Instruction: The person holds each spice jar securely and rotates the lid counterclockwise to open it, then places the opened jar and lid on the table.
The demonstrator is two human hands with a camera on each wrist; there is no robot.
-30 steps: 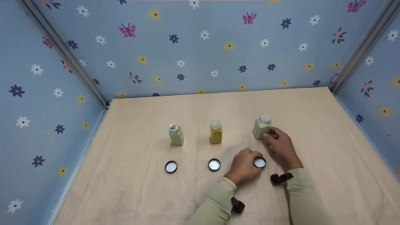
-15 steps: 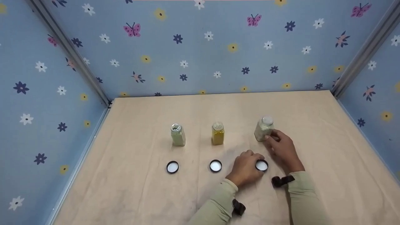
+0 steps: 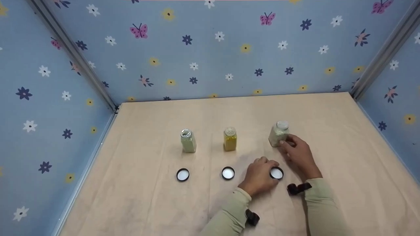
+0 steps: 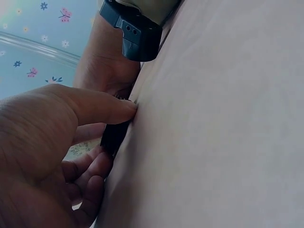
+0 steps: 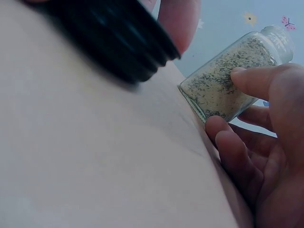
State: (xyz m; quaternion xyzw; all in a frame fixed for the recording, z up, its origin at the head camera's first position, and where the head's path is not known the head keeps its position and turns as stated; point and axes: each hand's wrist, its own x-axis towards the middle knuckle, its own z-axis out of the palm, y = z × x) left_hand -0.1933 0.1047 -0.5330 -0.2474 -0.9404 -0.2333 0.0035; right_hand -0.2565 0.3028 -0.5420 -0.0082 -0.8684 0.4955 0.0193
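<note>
At the right of the table in the head view, a glass spice jar (image 3: 278,135) with a whitish top stands upright. My right hand (image 3: 301,158) grips its lower part, the thumb on the near face. Dark green flecks show in its pale contents in the right wrist view, where the spice jar (image 5: 232,71) looks tilted by the camera angle. In front of it lies a black screw cap (image 3: 276,173), white liner up. My left hand (image 3: 260,177) pinches this cap between thumb and fingers, right at the tabletop. The left wrist view shows the black cap (image 4: 114,137) edge-on, partly hidden by fingers.
A jar of yellow spice (image 3: 230,140) with a perforated top stands mid-table. Left of it is a pale green spice jar (image 3: 188,141). Two more black caps, a middle cap (image 3: 228,173) and a left cap (image 3: 182,174), lie liner up before them. Flowered blue panels (image 3: 210,49) enclose the table.
The head view has shifted slightly, so everything sits a little further right in it. Both hands keep their places on the cap and the spice jar.
</note>
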